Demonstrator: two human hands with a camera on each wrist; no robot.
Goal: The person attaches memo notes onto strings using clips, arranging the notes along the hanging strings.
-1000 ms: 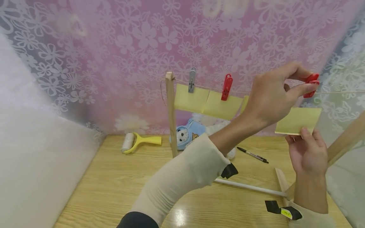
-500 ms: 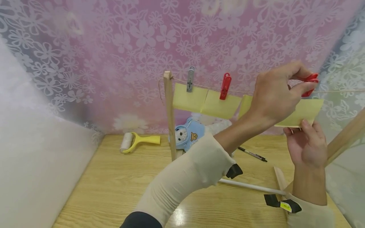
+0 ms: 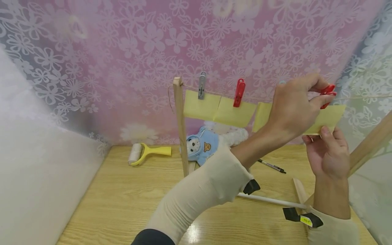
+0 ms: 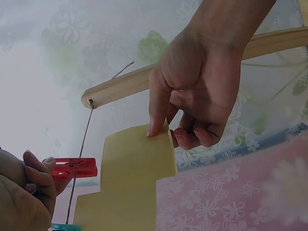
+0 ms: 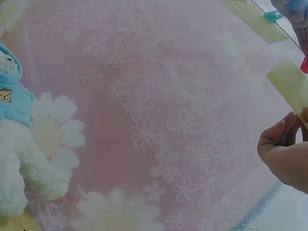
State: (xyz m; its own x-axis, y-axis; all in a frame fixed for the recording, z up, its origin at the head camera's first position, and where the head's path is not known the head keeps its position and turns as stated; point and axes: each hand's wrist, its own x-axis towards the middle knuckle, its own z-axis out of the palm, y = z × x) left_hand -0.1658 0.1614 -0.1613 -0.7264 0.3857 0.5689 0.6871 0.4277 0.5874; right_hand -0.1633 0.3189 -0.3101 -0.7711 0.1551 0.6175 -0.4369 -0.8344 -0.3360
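Note:
My left hand (image 3: 295, 105) pinches a red clothespin (image 3: 327, 96) at the string (image 3: 364, 98), thumb and fingers on its handles. My right hand (image 3: 329, 156) pinches the lower edge of a yellow paper note (image 3: 327, 119), thumb in front and fingers behind. The note's top edge is at the string, just under the clothespin. In the left wrist view the clothespin (image 4: 74, 167) crosses the string, with a sliver of gap to the note (image 4: 137, 154). Left of my hands, a grey clothespin (image 3: 201, 85) and another red clothespin (image 3: 239, 92) hold yellow notes on the string. A teal clothespin (image 5: 273, 16) is mostly hidden in the head view.
A wooden post (image 3: 180, 126) and a slanted wooden bar (image 3: 372, 144) flank the string. A white rod (image 3: 272, 199) runs low between them. On the table (image 3: 122, 204) lie a yellow-handled roller (image 3: 148, 153), a plush toy in a blue hoodie (image 3: 203, 146) and a pen (image 3: 272, 166).
My right hand has raised the yellow note from below the string up to the red clothespin. The left hand has shifted slightly down and left with the clothespin.

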